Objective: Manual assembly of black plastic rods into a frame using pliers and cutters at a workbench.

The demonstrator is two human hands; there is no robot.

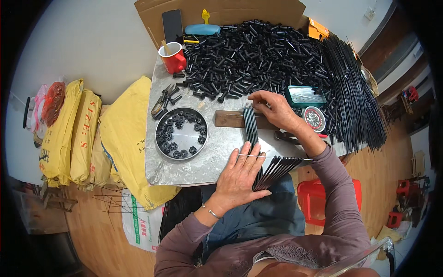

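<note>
Left hand point(239, 177) lies flat on black rods point(250, 125), right hand point(278, 110) unclear in grip, red-lettered yellow sack point(86, 134) at nine o'clock.

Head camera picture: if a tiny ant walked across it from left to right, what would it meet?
Two upright yellow sacks → round metal tray → the person's left hand → green box → heap of long thin black rods.

Mottled grey on the table point(219, 150), black on the rods point(250, 127) over it, red on the mug point(175, 63) atop it.
</note>
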